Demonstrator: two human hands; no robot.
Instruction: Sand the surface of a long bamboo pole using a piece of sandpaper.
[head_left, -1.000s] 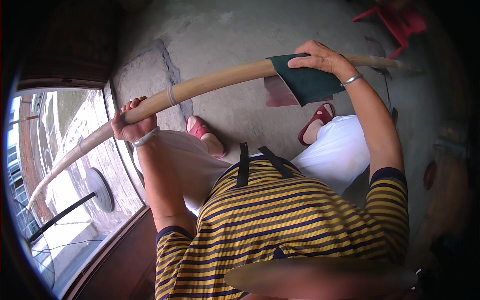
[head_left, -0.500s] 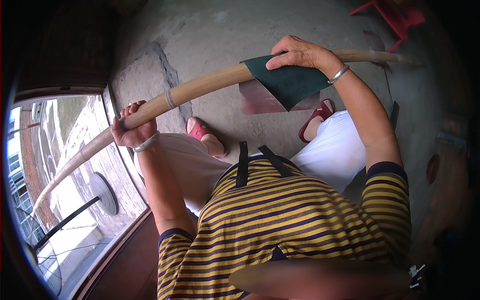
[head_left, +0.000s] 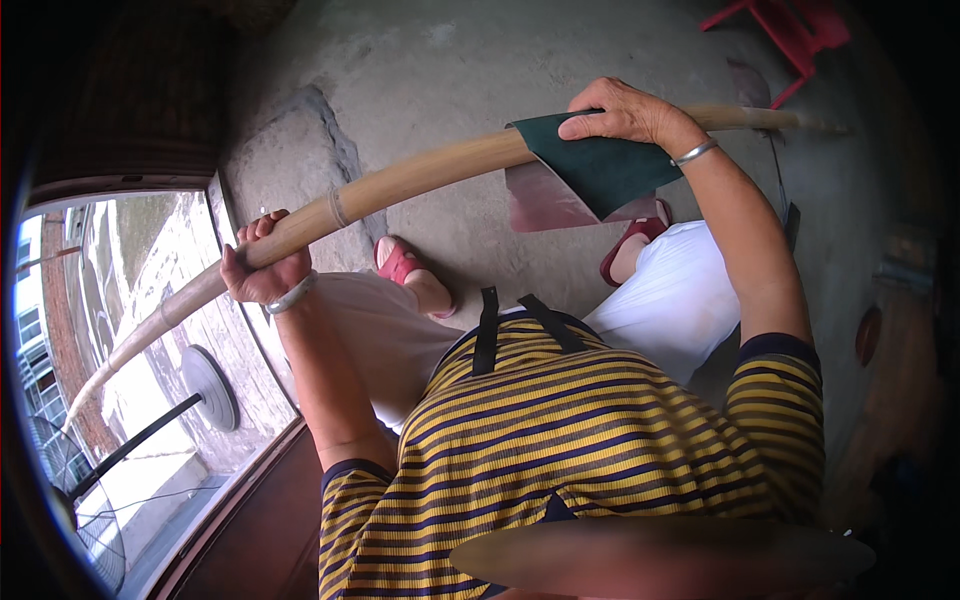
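A long, pale bamboo pole [head_left: 430, 168] slants across in front of me, from low on the left to the far right. My left hand [head_left: 268, 268] is wrapped round it from below, left of a ringed joint, with the fingertips showing over the far side. Farther along, my right hand [head_left: 625, 112] presses a folded sheet of sandpaper [head_left: 600, 168] onto the pole. One face of the sheet is dark green, the other dull reddish brown, and its loose corners hang on the near side. The fingers of my right hand curl over the pole's far side, partly hidden.
A red plastic stool [head_left: 785, 40] stands on the concrete floor [head_left: 440, 70] at the far right. On the left, beyond a doorway, are a standing fan's round base [head_left: 210, 388] and its wire cage [head_left: 95, 535]. The pole's left end reaches out over the doorway.
My right hand has slid a short way right along the pole, taking the sandpaper with it. My left hand keeps its place, its fingers slightly looser.
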